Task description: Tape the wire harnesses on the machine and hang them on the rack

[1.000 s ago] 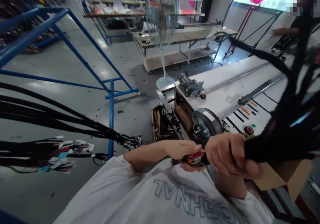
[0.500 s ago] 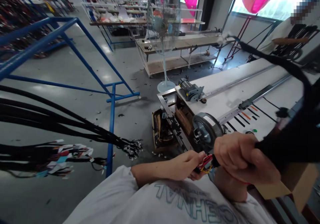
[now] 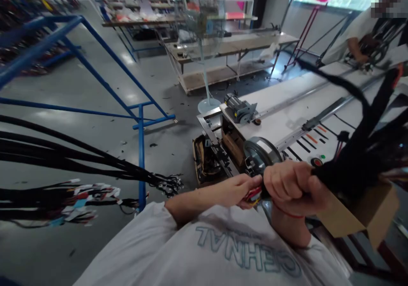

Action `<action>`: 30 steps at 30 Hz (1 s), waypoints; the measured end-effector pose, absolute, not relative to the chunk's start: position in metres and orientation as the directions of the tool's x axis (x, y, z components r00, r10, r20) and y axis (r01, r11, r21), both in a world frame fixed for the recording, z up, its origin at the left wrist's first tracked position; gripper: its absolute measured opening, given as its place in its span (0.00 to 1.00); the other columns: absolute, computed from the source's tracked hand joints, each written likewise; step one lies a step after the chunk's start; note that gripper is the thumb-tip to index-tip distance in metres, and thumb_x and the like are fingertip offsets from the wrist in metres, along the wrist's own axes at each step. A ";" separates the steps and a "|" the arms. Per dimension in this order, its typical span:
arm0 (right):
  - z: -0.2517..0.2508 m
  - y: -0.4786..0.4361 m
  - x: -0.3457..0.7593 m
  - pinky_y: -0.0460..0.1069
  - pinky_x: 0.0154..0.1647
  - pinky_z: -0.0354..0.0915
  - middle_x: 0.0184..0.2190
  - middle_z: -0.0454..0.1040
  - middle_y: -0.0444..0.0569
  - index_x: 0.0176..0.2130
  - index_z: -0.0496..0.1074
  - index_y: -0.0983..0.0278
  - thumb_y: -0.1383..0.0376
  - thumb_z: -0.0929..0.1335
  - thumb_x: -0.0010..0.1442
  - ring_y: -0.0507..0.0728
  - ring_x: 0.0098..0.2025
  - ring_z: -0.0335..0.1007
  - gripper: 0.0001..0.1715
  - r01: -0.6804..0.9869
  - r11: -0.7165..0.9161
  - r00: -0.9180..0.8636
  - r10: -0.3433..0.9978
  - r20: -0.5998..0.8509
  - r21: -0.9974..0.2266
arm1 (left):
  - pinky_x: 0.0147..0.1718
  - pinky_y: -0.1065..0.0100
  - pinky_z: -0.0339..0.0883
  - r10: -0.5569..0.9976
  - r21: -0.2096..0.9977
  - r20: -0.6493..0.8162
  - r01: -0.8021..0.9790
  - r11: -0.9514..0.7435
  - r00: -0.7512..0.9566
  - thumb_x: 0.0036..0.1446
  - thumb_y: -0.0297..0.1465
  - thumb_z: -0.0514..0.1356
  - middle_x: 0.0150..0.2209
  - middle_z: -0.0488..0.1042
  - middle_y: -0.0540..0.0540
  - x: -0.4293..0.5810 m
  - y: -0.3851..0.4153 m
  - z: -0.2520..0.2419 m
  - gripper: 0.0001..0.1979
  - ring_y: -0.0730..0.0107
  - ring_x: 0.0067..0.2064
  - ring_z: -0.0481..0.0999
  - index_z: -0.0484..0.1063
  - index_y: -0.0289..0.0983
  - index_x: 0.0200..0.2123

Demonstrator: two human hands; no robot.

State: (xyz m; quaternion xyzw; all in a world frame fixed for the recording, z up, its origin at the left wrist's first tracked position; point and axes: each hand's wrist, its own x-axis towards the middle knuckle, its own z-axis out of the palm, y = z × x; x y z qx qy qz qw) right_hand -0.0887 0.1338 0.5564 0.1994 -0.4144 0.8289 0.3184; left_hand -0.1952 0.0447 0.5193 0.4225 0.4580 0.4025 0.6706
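A thick black wire harness [image 3: 347,167] fans out to the right, its loose black branches blurred. My right hand [image 3: 290,184] is wrapped round the harness close to its near end. Just left of it, my left hand [image 3: 237,190] pinches the end where red, yellow and white wires [image 3: 254,193] stick out; its fingertips almost touch my right hand. Whether a connector sits in those fingers is hidden. Behind both hands stands a round grey wheel-shaped machine part [image 3: 262,153] at the corner of the white worktable [image 3: 270,92].
A motor [image 3: 237,107] sits on the worktable beside metal rails. An open cardboard box [image 3: 346,218] is below the harness. To the left, black cable bundles [image 3: 105,158] hang by a blue metal frame [image 3: 141,150]. A co-worker [image 3: 353,43] handles black cables at far right.
Both hands have shifted slightly left and up in view, keeping their hold. The harness branches have swung and spread, showing more of the box. The co-worker's arm has lowered towards the table.
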 end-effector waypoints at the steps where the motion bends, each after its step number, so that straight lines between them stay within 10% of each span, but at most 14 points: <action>1: 0.555 0.135 -0.088 0.43 0.10 0.44 0.10 0.37 0.32 0.21 0.45 0.60 0.61 0.61 0.64 0.46 0.08 0.34 0.24 -0.709 -0.455 -0.702 0.387 0.598 -0.539 | 0.17 0.70 0.43 0.933 0.946 -0.257 -0.131 0.296 0.253 0.53 0.67 0.43 0.13 0.51 0.55 -0.197 0.047 0.519 0.37 0.79 0.17 0.48 0.53 0.39 0.15; 10: 0.545 0.144 -0.079 0.40 0.08 0.44 0.11 0.34 0.32 0.20 0.44 0.61 0.62 0.64 0.63 0.44 0.09 0.28 0.28 -0.759 -0.332 -0.626 0.609 0.487 -0.560 | 0.22 0.73 0.52 0.958 0.962 0.018 0.258 -0.095 0.287 0.59 0.56 0.52 0.21 0.60 0.53 -0.214 0.057 0.514 0.28 0.76 0.23 0.56 0.66 0.35 0.28; 22: 0.516 0.173 -0.100 0.39 0.13 0.50 0.15 0.42 0.34 0.19 0.49 0.63 0.59 0.73 0.51 0.44 0.14 0.36 0.30 -0.750 -0.107 -0.310 0.929 0.203 -0.653 | 0.29 0.70 0.65 0.982 0.358 0.178 0.925 -0.127 0.066 0.67 0.46 0.52 0.30 0.78 0.43 -0.207 0.068 0.499 0.21 0.63 0.32 0.79 0.72 0.33 0.41; 30: 0.526 0.160 -0.091 0.40 0.14 0.50 0.14 0.42 0.35 0.19 0.48 0.63 0.60 0.71 0.55 0.44 0.14 0.37 0.28 -0.742 -0.128 -0.380 0.889 0.256 -0.658 | 0.31 0.72 0.64 0.970 0.774 0.043 0.607 -0.183 0.238 0.59 0.41 0.64 0.30 0.80 0.50 -0.234 0.077 0.532 0.18 0.72 0.29 0.75 0.69 0.35 0.46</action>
